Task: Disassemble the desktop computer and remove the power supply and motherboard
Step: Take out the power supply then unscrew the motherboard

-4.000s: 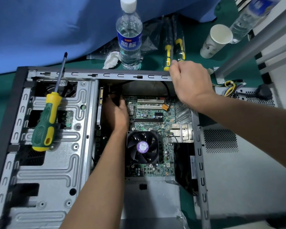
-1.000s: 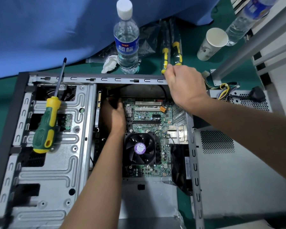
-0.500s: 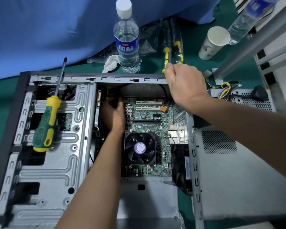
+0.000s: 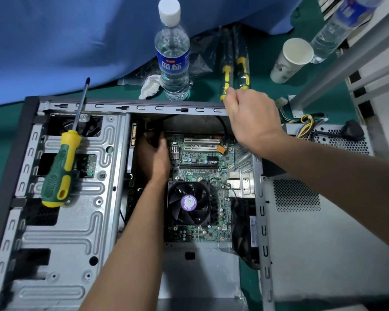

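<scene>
The open computer case [image 4: 130, 108] lies on its side on the green table. Inside it sits the green motherboard [image 4: 200, 158] with a black CPU fan [image 4: 189, 203]. My left hand [image 4: 154, 156] reaches down beside the board's left edge and its fingers curl round a black cable or connector [image 4: 153, 133] there. My right hand [image 4: 249, 117] grips the case's far top rail at its right end. The grey power supply [image 4: 337, 140], with its coloured wires [image 4: 305, 122], lies outside the case at the right.
A green and yellow screwdriver [image 4: 61, 173] rests on the drive cage [image 4: 76, 221]. Behind the case stand a water bottle [image 4: 172, 55], bagged screwdrivers [image 4: 234, 61] and a paper cup [image 4: 290, 59]. A grey side panel [image 4: 323, 243] lies at the right.
Almost nothing moved: both hands stay where they were, the left at the black cable beside the board, the right on the top rail.
</scene>
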The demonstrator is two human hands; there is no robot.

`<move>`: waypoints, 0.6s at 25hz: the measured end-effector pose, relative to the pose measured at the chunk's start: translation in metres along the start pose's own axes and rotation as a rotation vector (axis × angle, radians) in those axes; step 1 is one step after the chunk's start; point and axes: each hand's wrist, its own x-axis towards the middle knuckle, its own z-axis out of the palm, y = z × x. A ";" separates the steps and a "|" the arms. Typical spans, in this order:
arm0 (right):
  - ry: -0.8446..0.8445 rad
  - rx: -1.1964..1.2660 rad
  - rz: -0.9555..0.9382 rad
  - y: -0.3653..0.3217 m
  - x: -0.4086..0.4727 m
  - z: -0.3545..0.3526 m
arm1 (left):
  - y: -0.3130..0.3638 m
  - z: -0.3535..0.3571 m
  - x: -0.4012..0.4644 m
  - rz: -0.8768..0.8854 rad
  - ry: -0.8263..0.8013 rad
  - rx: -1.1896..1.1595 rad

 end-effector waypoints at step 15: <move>0.006 0.016 0.012 0.000 0.000 0.000 | 0.002 0.001 0.001 -0.001 0.061 0.024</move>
